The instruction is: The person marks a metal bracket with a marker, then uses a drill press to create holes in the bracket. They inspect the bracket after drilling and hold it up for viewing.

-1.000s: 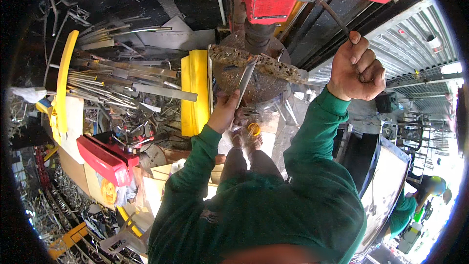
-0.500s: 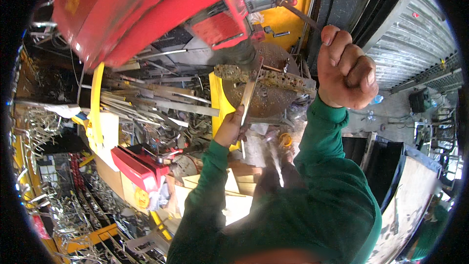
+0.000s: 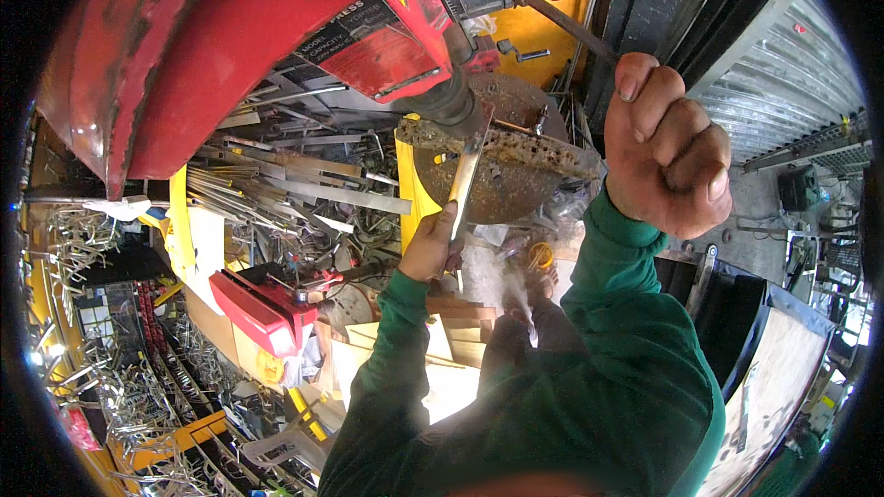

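My right hand (image 3: 669, 149) is closed round the end of the feed lever (image 3: 575, 26) of a red drill press (image 3: 391, 51). My left hand (image 3: 429, 245) grips a flat, shiny metal bar (image 3: 468, 177), thumb on top. The bar's far end lies over a rough, pitted block (image 3: 550, 155) across the round machine table (image 3: 502, 198), right beside the dark chuck (image 3: 451, 103). The chuck and bar end overlap in view, so I cannot tell whether a drill bit touches the metal.
Long metal strips (image 3: 313, 191) are piled left of the table. Below them sits a red machine part (image 3: 258, 315) near cardboard (image 3: 216, 336). Tangled metal scrap fills the lower left. A corrugated metal sheet (image 3: 792, 64) stands at right, above a dark box (image 3: 737, 331).
The view has shifted, and the press head appears larger and sharper. My right hand, still on the lever, sits slightly lower and further right. My left hand keeps its grip on the bar.
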Motion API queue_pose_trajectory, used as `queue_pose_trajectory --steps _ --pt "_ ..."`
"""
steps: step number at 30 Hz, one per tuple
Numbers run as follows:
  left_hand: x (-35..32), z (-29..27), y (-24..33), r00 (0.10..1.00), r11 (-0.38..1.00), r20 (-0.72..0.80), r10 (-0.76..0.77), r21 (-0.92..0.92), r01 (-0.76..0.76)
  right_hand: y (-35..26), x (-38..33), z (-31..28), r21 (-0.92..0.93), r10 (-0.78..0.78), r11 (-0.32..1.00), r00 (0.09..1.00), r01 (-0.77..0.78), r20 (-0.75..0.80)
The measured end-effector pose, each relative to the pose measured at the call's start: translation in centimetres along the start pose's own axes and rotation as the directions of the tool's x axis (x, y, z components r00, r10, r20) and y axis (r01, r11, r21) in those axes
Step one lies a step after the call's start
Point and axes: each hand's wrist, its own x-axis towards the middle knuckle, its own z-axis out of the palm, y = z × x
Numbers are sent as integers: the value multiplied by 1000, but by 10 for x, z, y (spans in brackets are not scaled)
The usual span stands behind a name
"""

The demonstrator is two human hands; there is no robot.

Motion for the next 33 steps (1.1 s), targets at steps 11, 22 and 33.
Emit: queue_pose_trajectory --steps 11,22,33 --pt "8 -3 -13 997 988 75 9 -152 2 3 -3 -4 30 -15 999 1000 15 -16" --pt "-2 0 -2 981 958 -7 192 221 -186 2 -3 -6 25 -29 999 1000 29 3" --pt "1 -10 3 998 999 43 -37 11 36 5 -3 0 41 -73 996 997 75 -38"
